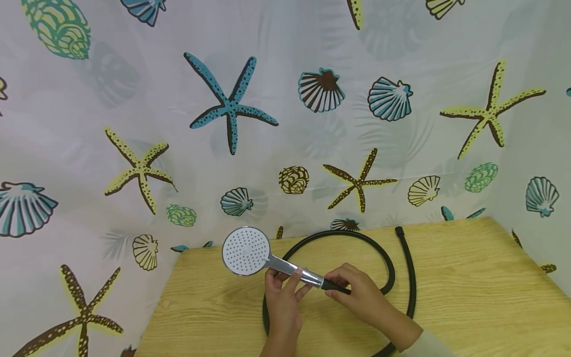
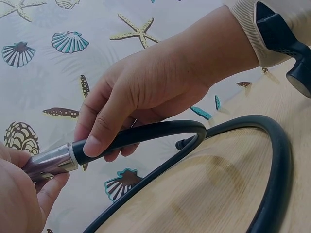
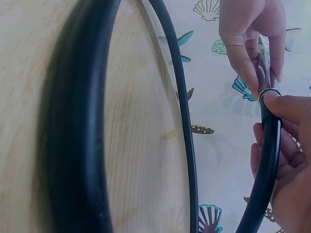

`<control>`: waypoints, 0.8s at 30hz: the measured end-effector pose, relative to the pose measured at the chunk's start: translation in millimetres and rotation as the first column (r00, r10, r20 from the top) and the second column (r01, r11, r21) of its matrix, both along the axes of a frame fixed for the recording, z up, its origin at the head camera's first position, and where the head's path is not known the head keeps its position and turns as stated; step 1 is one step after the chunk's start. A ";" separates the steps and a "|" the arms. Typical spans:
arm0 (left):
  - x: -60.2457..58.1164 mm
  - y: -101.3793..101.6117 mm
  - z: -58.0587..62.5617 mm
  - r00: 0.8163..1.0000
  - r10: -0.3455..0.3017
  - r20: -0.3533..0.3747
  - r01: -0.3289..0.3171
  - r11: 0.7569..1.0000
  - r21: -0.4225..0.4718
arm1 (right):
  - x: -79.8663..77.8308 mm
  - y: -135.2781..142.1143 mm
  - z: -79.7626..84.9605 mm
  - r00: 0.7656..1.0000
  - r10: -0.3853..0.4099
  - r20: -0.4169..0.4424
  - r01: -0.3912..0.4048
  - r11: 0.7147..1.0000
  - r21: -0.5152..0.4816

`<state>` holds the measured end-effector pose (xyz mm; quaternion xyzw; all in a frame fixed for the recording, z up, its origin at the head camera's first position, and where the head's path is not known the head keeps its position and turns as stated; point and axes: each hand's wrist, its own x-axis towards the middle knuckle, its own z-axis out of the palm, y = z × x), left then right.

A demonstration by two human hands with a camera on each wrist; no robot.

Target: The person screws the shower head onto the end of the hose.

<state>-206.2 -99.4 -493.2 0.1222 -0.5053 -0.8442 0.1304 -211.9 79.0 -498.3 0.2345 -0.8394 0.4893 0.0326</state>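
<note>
A handheld shower head (image 1: 246, 251) with a round, dotted white face and a chrome handle (image 1: 285, 265) is held up over the table, face toward the head camera. My left hand (image 1: 284, 300) grips the handle with fingers and thumb. At the handle's lower end, my right hand (image 1: 357, 292) pinches the black end of a shower hose (image 2: 126, 137) between thumb and fingers. Hose end and chrome handle end meet in line in the left wrist view, close to my right thumb. In the right wrist view the same joint shows between both hands, the hose (image 3: 265, 174) curving down from it.
The black hose lies in a wide loop on the wooden table (image 1: 468, 277). Its other end (image 1: 399, 231) points to the back of the table. A curtain (image 1: 285, 139) printed with shells and starfish hangs behind and at the sides.
</note>
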 end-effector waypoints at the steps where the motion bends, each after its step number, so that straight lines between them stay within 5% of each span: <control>1: 0.1 0.1 0.1 1.000 -0.001 0.000 0.001 1.000 0.001 | -0.1 0.2 -0.1 1.000 0.001 -0.001 -0.001 1.000 0.000; 24: 0.7 0.5 3.1 1.000 -0.007 0.009 0.007 0.999 -0.031 | -1.6 1.2 -0.9 1.000 -0.006 0.002 0.006 1.000 -0.009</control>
